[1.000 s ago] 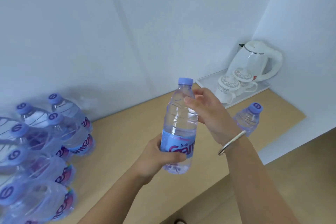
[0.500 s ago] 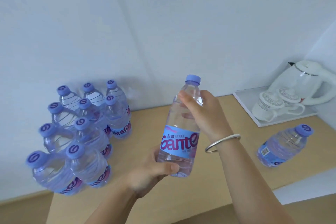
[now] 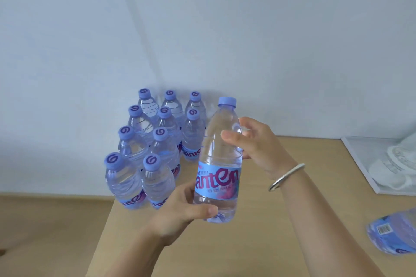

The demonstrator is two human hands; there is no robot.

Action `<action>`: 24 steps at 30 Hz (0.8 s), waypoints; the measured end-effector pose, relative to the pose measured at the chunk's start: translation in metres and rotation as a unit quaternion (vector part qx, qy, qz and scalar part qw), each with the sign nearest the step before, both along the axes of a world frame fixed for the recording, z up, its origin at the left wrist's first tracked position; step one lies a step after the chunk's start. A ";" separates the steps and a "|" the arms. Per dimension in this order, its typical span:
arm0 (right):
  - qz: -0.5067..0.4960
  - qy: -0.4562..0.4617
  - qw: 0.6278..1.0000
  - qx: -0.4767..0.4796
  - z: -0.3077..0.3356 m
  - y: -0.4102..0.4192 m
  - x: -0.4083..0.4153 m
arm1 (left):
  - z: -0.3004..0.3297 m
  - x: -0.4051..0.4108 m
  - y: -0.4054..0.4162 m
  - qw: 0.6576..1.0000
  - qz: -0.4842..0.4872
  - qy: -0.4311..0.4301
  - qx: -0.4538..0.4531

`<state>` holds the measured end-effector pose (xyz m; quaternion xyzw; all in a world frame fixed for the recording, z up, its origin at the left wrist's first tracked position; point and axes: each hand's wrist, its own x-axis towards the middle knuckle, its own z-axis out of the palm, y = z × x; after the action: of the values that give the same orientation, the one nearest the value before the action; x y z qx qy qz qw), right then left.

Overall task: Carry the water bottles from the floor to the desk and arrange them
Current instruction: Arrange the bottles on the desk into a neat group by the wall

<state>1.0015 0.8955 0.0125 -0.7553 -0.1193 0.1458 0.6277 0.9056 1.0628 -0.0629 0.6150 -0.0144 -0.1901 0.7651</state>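
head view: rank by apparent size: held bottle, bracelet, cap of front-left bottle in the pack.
1. held bottle, upright, left hand at its base, right hand at its shoulder; nearest the camera, which inflates it.
2. bracelet on the right wrist.
3. front-left cap, close to the bracelet's span, so 2 and 3 are unsure.

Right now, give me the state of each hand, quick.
Left hand: closed around the base of the held bottle, thumb across the front.
Right hand: fingers curled on the same bottle's upper part, steadying it.
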 end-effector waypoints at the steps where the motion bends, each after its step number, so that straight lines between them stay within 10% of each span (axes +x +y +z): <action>1: 0.019 0.001 1.000 0.010 -0.002 0.003 0.001 | -0.003 -0.001 0.002 1.000 0.013 0.005 0.003; 24: 0.120 0.023 0.990 -0.068 -0.090 0.047 0.050 | -0.080 0.021 -0.023 0.956 0.204 0.132 0.162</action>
<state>1.0517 0.9430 -0.0775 -0.7729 -0.1843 0.2453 0.5554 0.9262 1.0399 -0.1431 0.6902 0.2437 -0.1094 0.6725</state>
